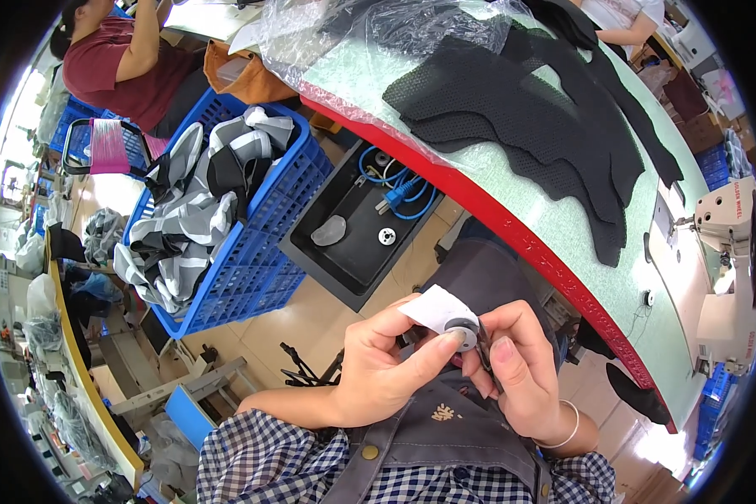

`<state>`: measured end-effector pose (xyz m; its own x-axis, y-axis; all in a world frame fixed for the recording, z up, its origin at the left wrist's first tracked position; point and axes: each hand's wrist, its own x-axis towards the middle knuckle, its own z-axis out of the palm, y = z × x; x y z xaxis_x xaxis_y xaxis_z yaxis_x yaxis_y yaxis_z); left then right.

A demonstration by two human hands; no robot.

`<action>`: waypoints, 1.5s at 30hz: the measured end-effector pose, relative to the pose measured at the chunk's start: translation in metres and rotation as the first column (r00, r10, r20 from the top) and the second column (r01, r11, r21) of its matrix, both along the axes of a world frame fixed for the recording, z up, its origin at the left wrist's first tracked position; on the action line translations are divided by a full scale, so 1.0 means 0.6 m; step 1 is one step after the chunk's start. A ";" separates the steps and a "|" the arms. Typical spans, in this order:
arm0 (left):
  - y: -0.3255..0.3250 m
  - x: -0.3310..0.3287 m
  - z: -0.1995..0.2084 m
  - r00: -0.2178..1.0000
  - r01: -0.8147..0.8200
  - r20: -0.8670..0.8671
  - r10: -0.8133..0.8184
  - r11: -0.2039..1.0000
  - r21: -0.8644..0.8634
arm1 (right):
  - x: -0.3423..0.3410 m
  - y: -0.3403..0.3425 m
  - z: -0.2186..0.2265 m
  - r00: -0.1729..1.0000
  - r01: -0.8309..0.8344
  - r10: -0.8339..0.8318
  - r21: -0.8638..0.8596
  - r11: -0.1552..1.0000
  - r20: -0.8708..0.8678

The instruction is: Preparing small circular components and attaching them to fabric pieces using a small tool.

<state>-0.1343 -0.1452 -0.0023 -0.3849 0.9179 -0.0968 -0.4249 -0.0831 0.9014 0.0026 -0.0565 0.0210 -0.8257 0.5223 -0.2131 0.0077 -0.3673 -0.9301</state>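
In front of my lap, my left hand (399, 357) pinches a small white piece of paper or cloth (438, 309) together with a round grey metal disc that looks like a bobbin (465, 336). Something dark lies between the white piece and the disc. My right hand (517, 361) is closed beside it, thumb and fingers around a slim dark metal piece (484, 346), whose kind I cannot make out. The two hands nearly meet, and the slim piece is against or very near the disc's edge.
At left stands a blue crate (256, 244) of grey, white and black cloth pieces. A black tray (353, 260) holds a blue cable and small parts. Black mesh pieces (521, 118) lie on the red-edged green table (512, 197); a sewing machine (722, 269) stands right. Another person sits far left.
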 end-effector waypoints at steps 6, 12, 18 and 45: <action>0.003 0.012 -0.004 1.000 -0.010 0.010 0.010 1.000 0.012 | -0.009 -0.021 -0.018 0.979 0.154 -0.159 -0.051 0.987 -0.124; 0.003 0.019 -0.004 0.994 -0.051 0.101 0.047 0.998 0.036 | -0.014 -0.028 -0.027 0.958 0.211 -0.222 -0.081 0.974 -0.181; 0.005 0.027 0.002 0.984 -0.073 0.167 0.065 0.996 0.042 | -0.011 -0.028 -0.028 0.957 0.210 -0.221 -0.078 0.975 -0.189; 0.003 0.014 -0.003 0.998 -0.067 -0.011 0.067 0.997 0.041 | -0.006 -0.008 -0.011 0.975 0.154 -0.161 -0.060 0.986 -0.153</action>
